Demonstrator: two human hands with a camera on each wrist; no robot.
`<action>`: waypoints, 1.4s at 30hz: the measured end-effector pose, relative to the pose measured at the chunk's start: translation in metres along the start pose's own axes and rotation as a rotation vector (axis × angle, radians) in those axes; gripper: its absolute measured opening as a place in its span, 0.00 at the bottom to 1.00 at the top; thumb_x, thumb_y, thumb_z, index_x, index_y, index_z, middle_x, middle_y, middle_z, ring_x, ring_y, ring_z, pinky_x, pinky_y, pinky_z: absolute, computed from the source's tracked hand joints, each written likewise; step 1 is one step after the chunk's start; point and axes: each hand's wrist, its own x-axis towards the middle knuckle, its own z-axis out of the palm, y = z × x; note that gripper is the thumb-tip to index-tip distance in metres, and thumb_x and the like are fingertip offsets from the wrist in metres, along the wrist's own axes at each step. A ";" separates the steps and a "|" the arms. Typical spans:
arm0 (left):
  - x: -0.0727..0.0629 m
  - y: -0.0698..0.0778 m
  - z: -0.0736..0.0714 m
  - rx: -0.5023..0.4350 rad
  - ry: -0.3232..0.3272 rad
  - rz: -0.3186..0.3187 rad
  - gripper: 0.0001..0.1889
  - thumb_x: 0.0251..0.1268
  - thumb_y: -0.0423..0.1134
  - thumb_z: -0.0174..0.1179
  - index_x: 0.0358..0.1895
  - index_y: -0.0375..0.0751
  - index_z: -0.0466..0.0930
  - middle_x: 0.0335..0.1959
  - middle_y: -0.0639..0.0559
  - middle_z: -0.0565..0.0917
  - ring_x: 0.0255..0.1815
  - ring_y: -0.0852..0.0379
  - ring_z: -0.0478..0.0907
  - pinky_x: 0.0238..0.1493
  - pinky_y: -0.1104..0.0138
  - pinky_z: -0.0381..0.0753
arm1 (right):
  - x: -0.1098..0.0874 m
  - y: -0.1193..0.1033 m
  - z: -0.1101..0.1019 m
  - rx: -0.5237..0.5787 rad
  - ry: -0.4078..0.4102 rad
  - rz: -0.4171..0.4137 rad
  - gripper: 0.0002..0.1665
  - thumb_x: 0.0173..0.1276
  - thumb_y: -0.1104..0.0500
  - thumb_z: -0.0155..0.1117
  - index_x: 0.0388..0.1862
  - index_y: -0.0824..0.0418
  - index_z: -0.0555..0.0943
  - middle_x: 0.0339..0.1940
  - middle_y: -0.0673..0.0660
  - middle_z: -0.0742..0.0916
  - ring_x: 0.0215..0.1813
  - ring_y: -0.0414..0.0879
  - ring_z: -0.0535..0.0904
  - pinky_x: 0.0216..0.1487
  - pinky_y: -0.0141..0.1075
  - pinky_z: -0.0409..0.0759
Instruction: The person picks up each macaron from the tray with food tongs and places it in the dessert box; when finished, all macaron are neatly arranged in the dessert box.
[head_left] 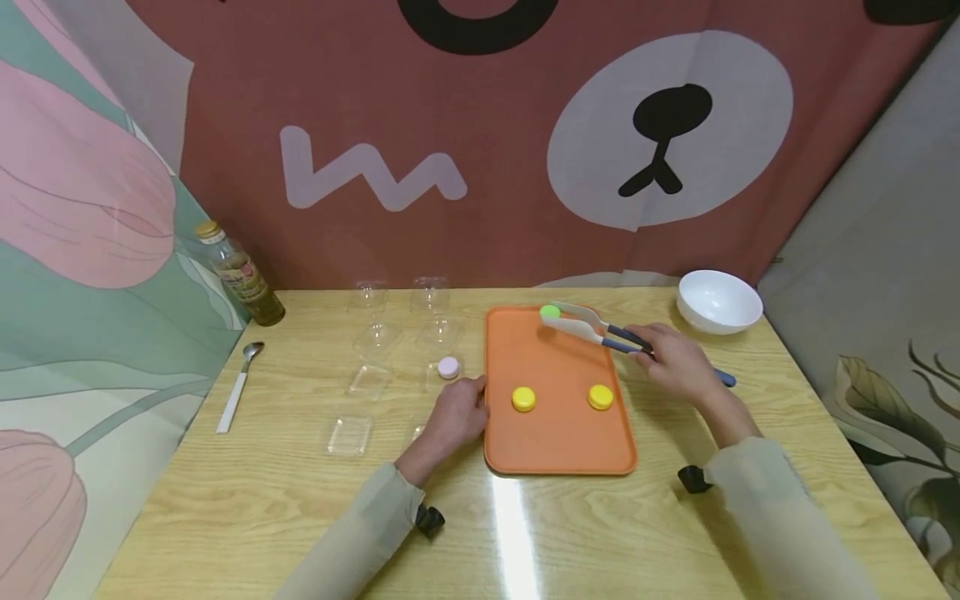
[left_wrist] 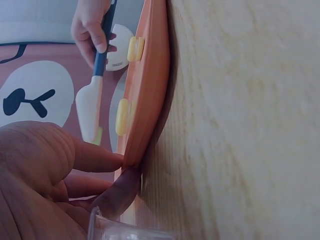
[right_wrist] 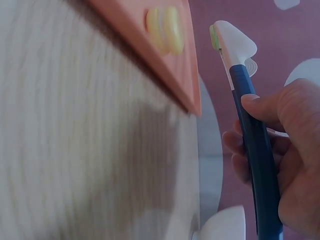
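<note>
My right hand (head_left: pixel 677 362) grips a pair of food tongs (right_wrist: pixel 256 165) by the dark blue handles. Between their pale tips is a green macaron (head_left: pixel 550 312), held above the far end of an orange tray (head_left: pixel 562 437). My left hand (head_left: pixel 455 411) pinches the tray's left rim, thumb and fingertips at its edge in the left wrist view. Two yellow macarons lie on the tray, one toward the left (head_left: pixel 523 399) and one near the right rim (head_left: pixel 600 397). Left of the tray, a pale purple macaron (head_left: pixel 448 367) sits in a clear plastic box.
Several clear plastic boxes (head_left: pixel 349 435) stand in two columns left of the tray. Farther left are a spoon (head_left: pixel 238 392) with a white handle and a glass bottle (head_left: pixel 246 282) of amber liquid. At the back right corner stands a white bowl (head_left: pixel 720 302). A printed curtain hangs behind the table.
</note>
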 end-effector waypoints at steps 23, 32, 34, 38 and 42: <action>0.001 -0.003 0.000 0.019 0.021 0.032 0.12 0.58 0.25 0.58 0.45 0.34 0.84 0.17 0.53 0.71 0.22 0.55 0.69 0.22 0.68 0.65 | 0.053 -0.064 0.019 0.094 -0.065 -0.086 0.26 0.75 0.59 0.61 0.70 0.59 0.76 0.60 0.65 0.83 0.51 0.57 0.79 0.52 0.53 0.78; 0.002 -0.003 0.003 0.039 0.011 0.028 0.10 0.59 0.26 0.59 0.43 0.35 0.84 0.16 0.56 0.67 0.23 0.56 0.67 0.22 0.69 0.63 | 0.072 -0.094 0.031 0.074 -0.163 -0.172 0.27 0.76 0.57 0.61 0.72 0.56 0.74 0.65 0.62 0.82 0.51 0.53 0.81 0.50 0.50 0.80; 0.003 -0.003 0.003 0.036 0.008 0.023 0.12 0.60 0.26 0.58 0.46 0.35 0.84 0.17 0.56 0.67 0.23 0.56 0.67 0.23 0.68 0.62 | 0.080 -0.101 0.034 0.082 -0.196 -0.188 0.27 0.76 0.58 0.60 0.73 0.54 0.74 0.67 0.61 0.81 0.56 0.55 0.81 0.54 0.52 0.80; 0.003 -0.003 0.004 0.037 0.019 0.038 0.09 0.60 0.26 0.59 0.43 0.35 0.84 0.17 0.55 0.68 0.24 0.55 0.68 0.25 0.67 0.65 | 0.094 -0.113 0.040 0.059 -0.240 -0.243 0.27 0.76 0.58 0.59 0.73 0.56 0.74 0.69 0.61 0.80 0.66 0.58 0.78 0.64 0.55 0.77; 0.003 -0.004 0.004 0.060 0.032 0.053 0.06 0.59 0.26 0.60 0.38 0.36 0.83 0.17 0.55 0.68 0.24 0.55 0.69 0.26 0.66 0.67 | 0.107 -0.129 0.047 0.047 -0.261 -0.314 0.25 0.76 0.56 0.60 0.71 0.57 0.76 0.67 0.59 0.81 0.61 0.54 0.81 0.61 0.50 0.79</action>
